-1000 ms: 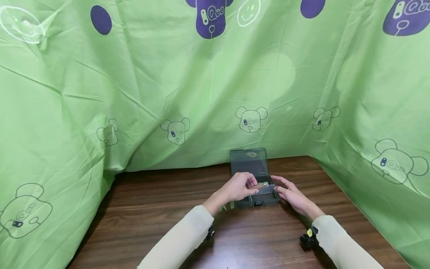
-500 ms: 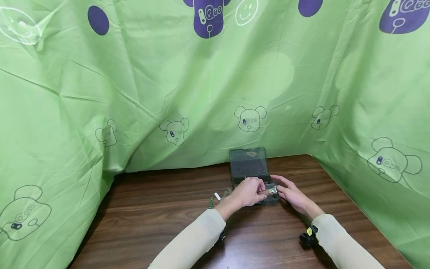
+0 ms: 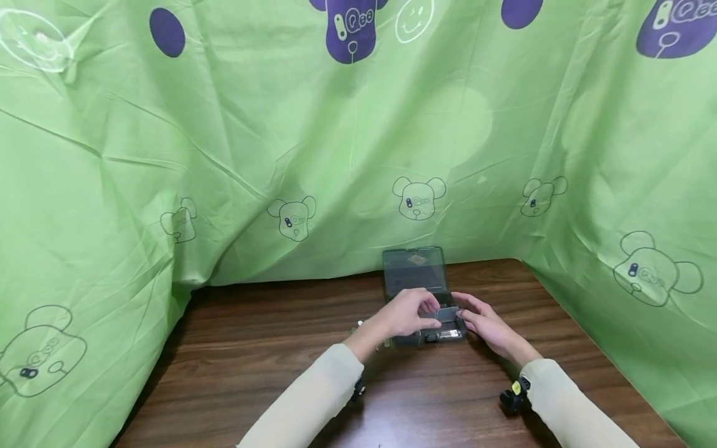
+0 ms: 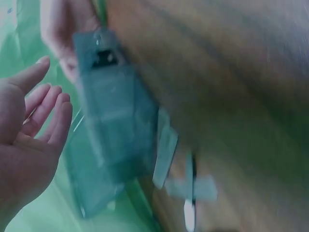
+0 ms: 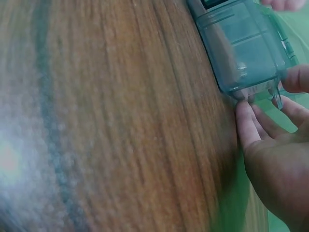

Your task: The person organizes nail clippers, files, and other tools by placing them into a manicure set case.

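Note:
A translucent dark plastic case (image 3: pixel 403 339) with compartments stands on the table, its lid (image 3: pixel 414 270) raised at the back. A pale clear divider (image 3: pixel 447 314) shows inside. In the front right compartment lies a small shiny metal piece (image 3: pixel 448 335), perhaps a nail clipper. My left hand (image 3: pixel 411 311) hovers over the case's left part; in the left wrist view its thumb and fingers stand apart with nothing between them. My right hand (image 3: pixel 490 326) holds the case at its right end, thumb at the upper edge and fingers lower down, as the right wrist view shows.
Several small flat pieces lie left of the case, among them pale green strips (image 4: pixel 165 154) and a white-ended one (image 4: pixel 189 215). A green printed curtain (image 3: pixel 336 155) hangs behind and beside the brown wooden table (image 3: pixel 269 348).
My left hand carried the small shiny piece rightward and forward over the case, let it go in the front right compartment, and drew back left. The right hand has stayed at the case.

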A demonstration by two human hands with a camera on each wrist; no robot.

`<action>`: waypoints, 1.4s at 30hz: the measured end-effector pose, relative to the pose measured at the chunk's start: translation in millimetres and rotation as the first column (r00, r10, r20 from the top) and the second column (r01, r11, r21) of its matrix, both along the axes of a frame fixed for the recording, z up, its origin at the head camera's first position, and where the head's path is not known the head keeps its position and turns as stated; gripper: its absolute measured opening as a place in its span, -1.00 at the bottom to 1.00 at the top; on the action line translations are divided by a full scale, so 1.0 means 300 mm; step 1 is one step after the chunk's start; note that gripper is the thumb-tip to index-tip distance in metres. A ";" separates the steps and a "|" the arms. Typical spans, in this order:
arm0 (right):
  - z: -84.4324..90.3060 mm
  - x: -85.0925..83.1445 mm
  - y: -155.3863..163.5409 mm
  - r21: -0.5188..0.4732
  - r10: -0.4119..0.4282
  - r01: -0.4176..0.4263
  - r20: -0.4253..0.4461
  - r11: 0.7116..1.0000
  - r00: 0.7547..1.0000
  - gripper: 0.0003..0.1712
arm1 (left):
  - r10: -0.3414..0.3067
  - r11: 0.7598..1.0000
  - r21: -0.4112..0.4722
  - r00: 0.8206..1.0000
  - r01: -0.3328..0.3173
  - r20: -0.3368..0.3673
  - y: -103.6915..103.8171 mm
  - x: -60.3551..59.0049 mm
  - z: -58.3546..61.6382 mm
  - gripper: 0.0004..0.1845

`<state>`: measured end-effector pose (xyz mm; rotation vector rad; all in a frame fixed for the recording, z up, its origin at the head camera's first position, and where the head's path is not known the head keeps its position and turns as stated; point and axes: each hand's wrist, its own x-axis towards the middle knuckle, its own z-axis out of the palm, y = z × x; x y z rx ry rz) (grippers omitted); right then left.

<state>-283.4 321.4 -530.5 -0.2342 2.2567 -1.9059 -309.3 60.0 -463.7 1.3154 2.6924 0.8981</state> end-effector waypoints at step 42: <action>0.004 0.003 0.004 0.027 -0.008 0.008 -0.003 1.000 1.000 -0.33 | 0.188 0.982 -0.019 0.980 -0.187 0.065 -0.548 -0.032 -0.117 -0.75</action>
